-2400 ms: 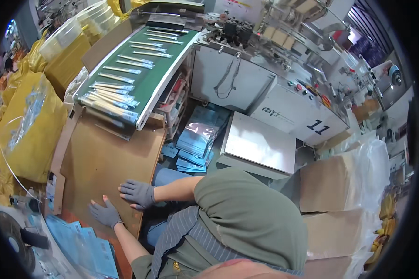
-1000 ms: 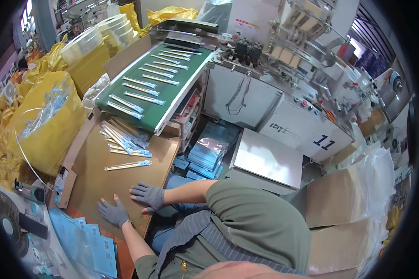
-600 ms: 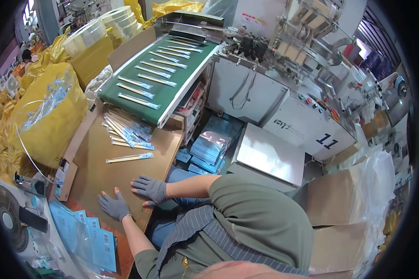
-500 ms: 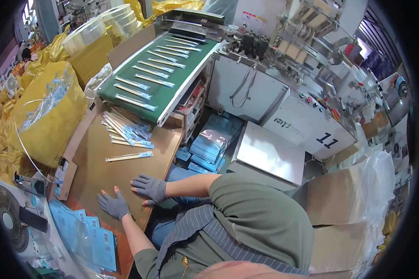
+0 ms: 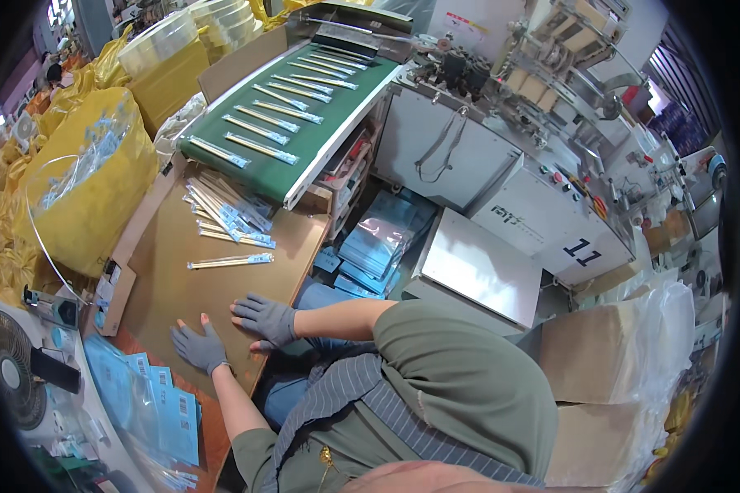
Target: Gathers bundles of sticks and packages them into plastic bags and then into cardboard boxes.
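Observation:
My left hand (image 5: 197, 347) and my right hand (image 5: 265, 317), both in grey gloves, lie flat with fingers spread on a brown cardboard-covered table (image 5: 168, 283), holding nothing. A single long wrapped stick packet (image 5: 230, 261) lies just beyond my right hand. Farther off, a loose pile of the same packets (image 5: 226, 212) sits at the low end of a green conveyor belt (image 5: 325, 127). More packets (image 5: 259, 130) ride on the belt in rows.
A grey packing machine (image 5: 510, 205) with a metal plate (image 5: 481, 267) stands on the right. Stacked blue-tinted bags (image 5: 378, 245) lie below the belt. Yellow sacks (image 5: 90, 185) crowd the left. A fan (image 5: 8, 378), blue sheets (image 5: 168, 407) and cardboard boxes (image 5: 608, 361) are near.
The view has tilted, bringing the packet pile and a single packet on the table into sight. My left hand has slid slightly toward me; both hands stay flat.

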{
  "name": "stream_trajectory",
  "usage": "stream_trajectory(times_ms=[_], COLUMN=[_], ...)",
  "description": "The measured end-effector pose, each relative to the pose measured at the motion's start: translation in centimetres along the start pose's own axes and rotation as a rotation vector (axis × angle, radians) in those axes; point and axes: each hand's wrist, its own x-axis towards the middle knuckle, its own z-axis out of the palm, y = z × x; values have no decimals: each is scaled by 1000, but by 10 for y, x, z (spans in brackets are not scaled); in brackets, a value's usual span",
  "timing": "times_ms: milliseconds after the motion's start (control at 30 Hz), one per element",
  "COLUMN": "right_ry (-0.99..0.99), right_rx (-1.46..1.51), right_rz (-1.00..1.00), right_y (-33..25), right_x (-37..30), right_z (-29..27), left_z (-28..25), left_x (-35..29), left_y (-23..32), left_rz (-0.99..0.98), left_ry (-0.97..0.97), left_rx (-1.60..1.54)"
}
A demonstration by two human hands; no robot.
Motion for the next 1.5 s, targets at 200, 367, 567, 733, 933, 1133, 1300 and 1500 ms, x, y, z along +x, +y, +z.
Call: stream_trajectory(times_ms=[200,367,567,733,933,1133,1300,1500], right_ry=[-21,-43,-80,-105,-123,-92,115,-101], right_rx=[19,27,-4,34,39,8,115,-313], right_rz=[-3,23,36,57,52,27,161,647], right_y=[-1,-2,-6,-7,-7,-5,20,150], right_x=[3,3,4,2,7,15,61,158], right_z=[-2,-9,-12,-17,-14,-26,-37,-65], left_z=[3,3,-2,-2,-5,-6,-14,-14], left_x=[1,2,0,-2,-5,2,2,-1], left_y=[-3,0,-1,2,-2,4,4,8], left_rz=[22,19,9,9,-35,1,14,8], left_ry=[28,37,37,39,41,69,79,74], left_rx=[-5,5,-6,-2,45,30,-52,-99])
